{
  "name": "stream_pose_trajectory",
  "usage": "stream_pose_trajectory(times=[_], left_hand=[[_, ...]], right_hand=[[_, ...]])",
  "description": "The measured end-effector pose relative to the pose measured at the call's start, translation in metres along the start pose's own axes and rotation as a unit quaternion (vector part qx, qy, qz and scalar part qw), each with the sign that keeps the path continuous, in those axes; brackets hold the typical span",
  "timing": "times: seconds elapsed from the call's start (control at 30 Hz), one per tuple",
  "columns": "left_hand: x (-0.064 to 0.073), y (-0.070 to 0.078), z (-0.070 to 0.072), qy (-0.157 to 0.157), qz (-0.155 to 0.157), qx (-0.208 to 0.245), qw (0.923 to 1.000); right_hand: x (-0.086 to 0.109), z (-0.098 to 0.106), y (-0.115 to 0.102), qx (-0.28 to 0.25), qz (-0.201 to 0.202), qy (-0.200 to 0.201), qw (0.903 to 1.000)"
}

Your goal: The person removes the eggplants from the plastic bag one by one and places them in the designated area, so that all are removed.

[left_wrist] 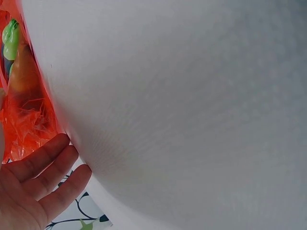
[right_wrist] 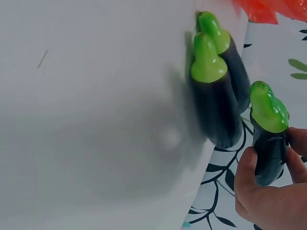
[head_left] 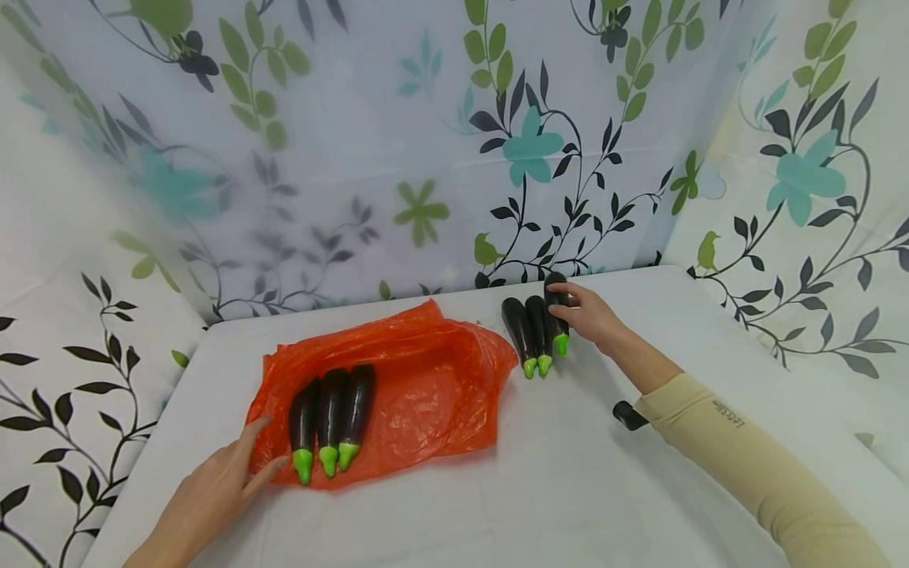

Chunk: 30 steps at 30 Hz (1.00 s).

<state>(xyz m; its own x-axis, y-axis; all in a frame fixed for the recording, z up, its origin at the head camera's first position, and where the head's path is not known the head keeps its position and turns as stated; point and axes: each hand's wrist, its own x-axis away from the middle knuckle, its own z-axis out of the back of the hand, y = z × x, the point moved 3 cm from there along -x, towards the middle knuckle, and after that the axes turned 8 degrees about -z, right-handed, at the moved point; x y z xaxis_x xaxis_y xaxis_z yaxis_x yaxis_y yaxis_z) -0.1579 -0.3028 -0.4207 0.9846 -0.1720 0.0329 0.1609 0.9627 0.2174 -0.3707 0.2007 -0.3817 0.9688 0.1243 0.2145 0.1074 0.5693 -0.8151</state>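
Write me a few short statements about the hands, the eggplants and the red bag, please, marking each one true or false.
1. The right hand holds an eggplant. True.
2. In the head view, the held eggplant's green end is at the top. False: it is at the bottom there.
3. Three eggplants show at the red bag. True.
4. The left hand grips an eggplant. False: it is at the bag's edge, with no eggplant in it.
5. Two more eggplants lie beside the held one, on the side toward the bag. True.
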Motion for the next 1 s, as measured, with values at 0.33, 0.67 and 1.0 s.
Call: stream_pose_trajectory(times=[0.33,0.67,1.0], left_hand=[[0.001,0.002,0.001,0.007,-0.004,-0.007,0.9999],[0.001,0.001,0.0,0.009,-0.004,-0.004,0.9999],[0.002,0.002,0.0,0.018,-0.005,-0.004,0.9998]], right_hand=[[-0.008,0.001,0.019,0.033,-0.028,0.008,0.999],[-0.012,-0.005,0.032,0.062,-0.032,0.001,0.9975],[-0.015,-0.011,0.037,0.078,-0.029,0.004,0.9966]])
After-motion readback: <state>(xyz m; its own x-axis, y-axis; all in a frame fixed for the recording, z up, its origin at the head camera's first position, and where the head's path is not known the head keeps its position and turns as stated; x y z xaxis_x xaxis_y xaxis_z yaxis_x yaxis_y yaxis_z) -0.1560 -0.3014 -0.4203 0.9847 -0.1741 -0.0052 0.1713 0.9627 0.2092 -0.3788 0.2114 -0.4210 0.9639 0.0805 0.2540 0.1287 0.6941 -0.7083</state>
